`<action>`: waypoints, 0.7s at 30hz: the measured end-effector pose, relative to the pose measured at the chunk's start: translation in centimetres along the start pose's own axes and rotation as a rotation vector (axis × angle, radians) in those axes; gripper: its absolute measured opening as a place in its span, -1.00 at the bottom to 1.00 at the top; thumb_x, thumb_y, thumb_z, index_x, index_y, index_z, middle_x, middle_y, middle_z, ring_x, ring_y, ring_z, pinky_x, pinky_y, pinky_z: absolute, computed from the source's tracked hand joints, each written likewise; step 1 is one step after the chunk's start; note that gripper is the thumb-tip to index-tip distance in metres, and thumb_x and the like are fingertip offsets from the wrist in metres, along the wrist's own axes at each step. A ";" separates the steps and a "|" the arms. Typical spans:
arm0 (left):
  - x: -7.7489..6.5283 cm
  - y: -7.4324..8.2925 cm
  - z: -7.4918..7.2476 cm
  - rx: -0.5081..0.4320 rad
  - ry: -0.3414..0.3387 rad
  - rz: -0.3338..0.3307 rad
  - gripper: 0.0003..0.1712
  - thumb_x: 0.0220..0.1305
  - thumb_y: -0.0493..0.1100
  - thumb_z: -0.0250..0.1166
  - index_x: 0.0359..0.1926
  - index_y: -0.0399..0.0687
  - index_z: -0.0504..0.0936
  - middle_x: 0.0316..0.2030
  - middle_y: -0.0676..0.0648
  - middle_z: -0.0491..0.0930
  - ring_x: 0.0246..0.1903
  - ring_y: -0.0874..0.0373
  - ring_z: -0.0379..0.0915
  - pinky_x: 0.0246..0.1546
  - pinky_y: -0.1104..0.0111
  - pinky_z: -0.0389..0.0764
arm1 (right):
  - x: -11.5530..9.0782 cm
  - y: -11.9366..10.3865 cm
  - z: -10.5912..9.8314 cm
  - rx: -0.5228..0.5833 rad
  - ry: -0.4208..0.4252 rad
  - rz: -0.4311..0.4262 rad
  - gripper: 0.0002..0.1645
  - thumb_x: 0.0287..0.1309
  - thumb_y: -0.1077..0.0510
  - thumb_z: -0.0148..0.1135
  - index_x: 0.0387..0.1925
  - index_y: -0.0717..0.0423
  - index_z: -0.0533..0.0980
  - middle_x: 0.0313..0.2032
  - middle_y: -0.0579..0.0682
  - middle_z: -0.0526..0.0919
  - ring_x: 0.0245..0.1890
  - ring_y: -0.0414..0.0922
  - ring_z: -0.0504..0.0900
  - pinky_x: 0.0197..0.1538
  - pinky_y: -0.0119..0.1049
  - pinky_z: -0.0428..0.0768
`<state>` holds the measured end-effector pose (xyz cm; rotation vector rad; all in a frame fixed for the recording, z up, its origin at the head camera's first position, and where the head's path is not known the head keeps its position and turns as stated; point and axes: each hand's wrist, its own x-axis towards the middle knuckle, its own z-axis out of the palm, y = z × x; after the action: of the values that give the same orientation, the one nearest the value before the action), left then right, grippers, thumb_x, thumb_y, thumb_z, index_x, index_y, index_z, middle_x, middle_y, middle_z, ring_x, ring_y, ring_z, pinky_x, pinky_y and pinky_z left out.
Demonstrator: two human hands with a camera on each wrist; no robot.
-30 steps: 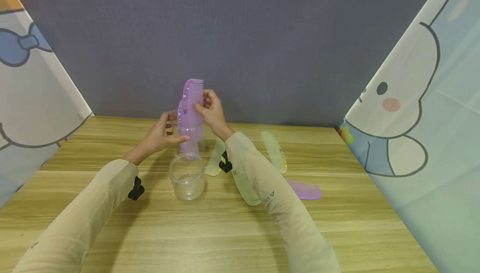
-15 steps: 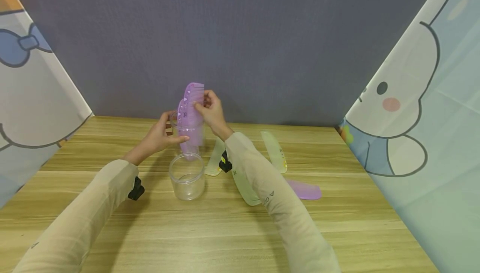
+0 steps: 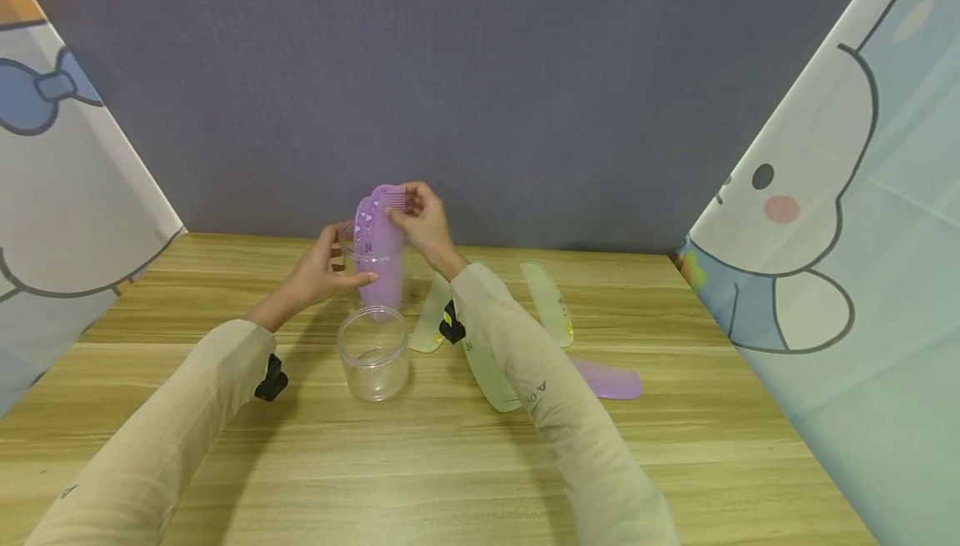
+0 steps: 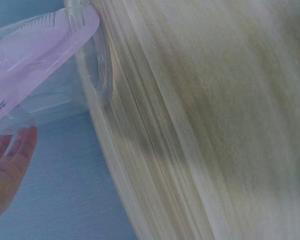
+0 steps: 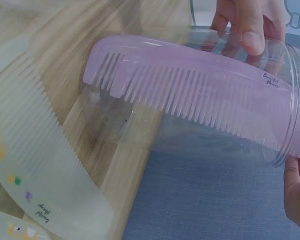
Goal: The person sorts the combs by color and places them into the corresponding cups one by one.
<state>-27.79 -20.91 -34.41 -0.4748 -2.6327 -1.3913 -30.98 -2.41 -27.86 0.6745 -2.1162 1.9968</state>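
My left hand (image 3: 315,271) holds a tall clear plastic jar (image 5: 190,142) upright at the back of the table, thumb across its front and fingers behind. Between thumb and fingers, my right hand (image 3: 423,225) pinches a purple comb (image 3: 388,229) near its top. That comb's lower part is inside the jar. Beside it, another purple comb (image 3: 362,227) stands in the jar, its top above the rim. The right wrist view shows my right fingers (image 5: 292,172) at the jar's mouth; the left wrist view shows the combs leaning through the clear wall.
A shorter clear jar (image 3: 377,378) stands just in front. To the right lie pale green combs (image 3: 555,308), one of them (image 3: 431,317) close to the jars, another (image 3: 487,375) partly under my right sleeve. A purple comb (image 3: 615,381) lies farther right. A grey wall (image 3: 525,112) rises behind the table.
My right hand's purple comb has slid down into the tall jar, its top now little higher than the other comb's. My left hand keeps its hold; the other things have not moved.
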 end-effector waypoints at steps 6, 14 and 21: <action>0.0 -0.3 -0.1 0.014 -0.004 -0.001 0.13 -0.03 -0.02 0.42 0.36 -0.26 -0.13 0.27 -0.41 0.07 0.16 -0.39 0.19 0.11 -0.10 0.42 | -0.2 -0.4 0.0 -0.009 -0.014 -0.040 -0.58 -0.02 0.52 0.16 -0.05 0.48 0.35 -0.16 0.39 0.49 -0.29 -0.10 0.47 -0.26 -0.60 0.47; 0.1 -0.3 0.0 0.017 -0.002 0.003 0.11 -0.01 -0.02 0.41 0.35 -0.28 -0.13 0.26 -0.41 0.08 0.16 -0.39 0.18 0.11 -0.11 0.41 | -0.2 -0.6 -0.1 -0.107 -0.023 -0.058 -0.60 0.01 0.49 0.16 -0.04 0.47 0.37 -0.13 0.39 0.51 -0.11 0.19 0.50 -0.02 -0.30 0.56; 0.0 -0.2 -0.1 0.013 -0.001 0.004 0.12 -0.02 -0.02 0.42 0.35 -0.27 -0.13 0.26 -0.41 0.08 0.16 -0.39 0.18 0.11 -0.12 0.40 | -0.3 -0.6 -0.3 -0.140 -0.094 -0.020 -0.47 0.02 0.52 0.10 0.09 0.42 0.30 -0.02 0.38 0.44 -0.03 0.20 0.46 0.05 -0.24 0.55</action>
<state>-27.82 -21.07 -34.54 -0.4790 -2.6384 -1.3727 -30.55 -2.09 -27.41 0.7756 -2.2669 1.8189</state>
